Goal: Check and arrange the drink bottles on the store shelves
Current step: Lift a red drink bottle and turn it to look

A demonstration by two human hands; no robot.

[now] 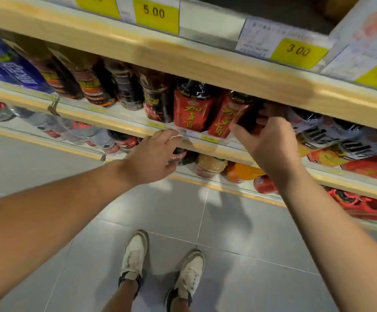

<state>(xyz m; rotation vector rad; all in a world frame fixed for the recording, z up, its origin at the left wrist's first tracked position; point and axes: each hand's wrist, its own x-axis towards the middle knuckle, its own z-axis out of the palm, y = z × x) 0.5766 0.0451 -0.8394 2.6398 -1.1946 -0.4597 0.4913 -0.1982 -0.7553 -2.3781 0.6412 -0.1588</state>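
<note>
Two red-labelled drink bottles with yellow characters stand on the middle shelf [124, 126]: one [191, 109] on the left, one [227, 115] tilted to its right. My right hand [270, 140] is closed around the dark side of the tilted red-labelled bottle. My left hand [153, 156] hovers at the shelf's front edge, fingers loosely curled, holding nothing. Dark bottles [124, 84] with red and orange labels fill the row to the left, and blue-labelled bottles [10, 68] stand at the far left.
The upper shelf edge [205, 61] carries yellow price tags and overhangs the bottles. White-labelled bottles [331, 136] sit right of my right hand. The lower shelf holds orange, red and clear bottles [241, 172]. Grey tiled floor and my white shoes [160, 266] are below.
</note>
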